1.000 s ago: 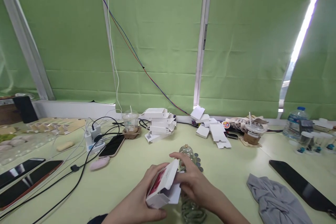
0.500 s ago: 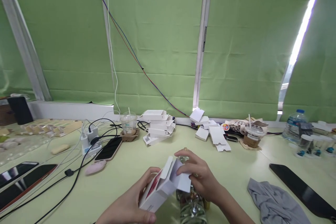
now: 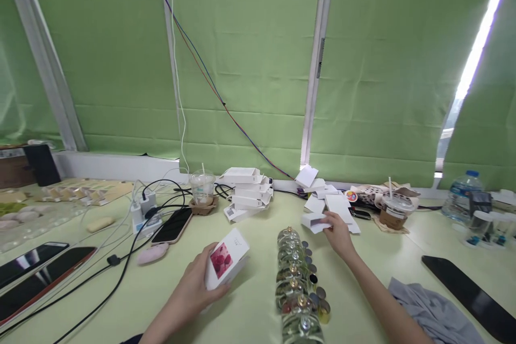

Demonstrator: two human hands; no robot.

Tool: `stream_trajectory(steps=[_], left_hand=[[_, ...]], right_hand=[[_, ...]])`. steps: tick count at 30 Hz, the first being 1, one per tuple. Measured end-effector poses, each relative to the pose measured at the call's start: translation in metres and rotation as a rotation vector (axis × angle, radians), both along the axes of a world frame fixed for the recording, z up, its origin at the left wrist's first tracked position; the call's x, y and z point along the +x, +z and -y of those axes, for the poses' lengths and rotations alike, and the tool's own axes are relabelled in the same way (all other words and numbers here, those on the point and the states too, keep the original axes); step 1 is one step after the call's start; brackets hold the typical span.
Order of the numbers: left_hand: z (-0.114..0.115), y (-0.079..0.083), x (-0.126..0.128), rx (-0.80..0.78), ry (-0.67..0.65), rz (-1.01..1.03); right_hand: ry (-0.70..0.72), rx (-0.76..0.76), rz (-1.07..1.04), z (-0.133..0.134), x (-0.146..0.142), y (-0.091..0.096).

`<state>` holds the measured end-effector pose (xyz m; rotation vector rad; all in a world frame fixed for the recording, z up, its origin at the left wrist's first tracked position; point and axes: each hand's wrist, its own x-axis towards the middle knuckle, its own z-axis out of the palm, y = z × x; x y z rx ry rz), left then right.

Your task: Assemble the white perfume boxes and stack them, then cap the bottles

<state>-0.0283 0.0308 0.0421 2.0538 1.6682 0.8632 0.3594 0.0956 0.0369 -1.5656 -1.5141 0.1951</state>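
My left hand (image 3: 198,285) grips a small closed white box (image 3: 226,264) with a red picture on its front, held just above the table left of centre. My right hand (image 3: 338,235) reaches out to the right and pinches a flat white folded box (image 3: 315,222) at the near edge of a pile of flat white boxes (image 3: 336,205). Between my hands a row of small glass bottles (image 3: 295,285) with gold caps runs toward me.
A stack of assembled white boxes (image 3: 246,192) and a plastic cup (image 3: 202,188) stand at the back. Phones (image 3: 172,225), chargers and black cables (image 3: 116,269) lie at the left. An iced drink (image 3: 393,210), a water bottle (image 3: 461,196), a grey cloth (image 3: 437,314) and a dark tablet (image 3: 470,291) sit at the right.
The box's flap is now closed and my left hand alone holds it, moved left. My right hand left the box and reached to the flat boxes on the right.
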Motion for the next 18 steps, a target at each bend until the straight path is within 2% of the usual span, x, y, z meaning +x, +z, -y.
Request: stream_trajectory(steps=[4, 6, 8, 10, 12, 15, 18], left_hand=[[-0.002, -0.003, -0.015, -0.076, 0.184, -0.238], [-0.002, -0.004, -0.022, -0.11, 0.261, -0.313], [-0.004, -0.006, -0.028, -0.125, 0.302, -0.361], [-0.006, -0.009, -0.031, -0.134, 0.331, -0.396], [-0.007, -0.011, -0.031, -0.136, 0.353, -0.434], [-0.007, -0.01, -0.028, -0.137, 0.391, -0.505], [-0.004, -0.007, -0.023, -0.14, 0.44, -0.571]], right_hand=[[-0.032, -0.159, 0.153, 0.004, 0.006, -0.014], [-0.059, -0.223, 0.22, 0.01, 0.005, -0.013], [-0.08, -0.262, 0.278, 0.012, 0.0, -0.004], [-0.059, -0.253, 0.322, 0.006, -0.014, 0.013], [0.032, -0.186, 0.342, -0.009, -0.037, 0.037], [0.228, -0.051, 0.328, -0.042, -0.086, 0.076], [0.307, 0.014, 0.267, -0.076, -0.136, 0.105]])
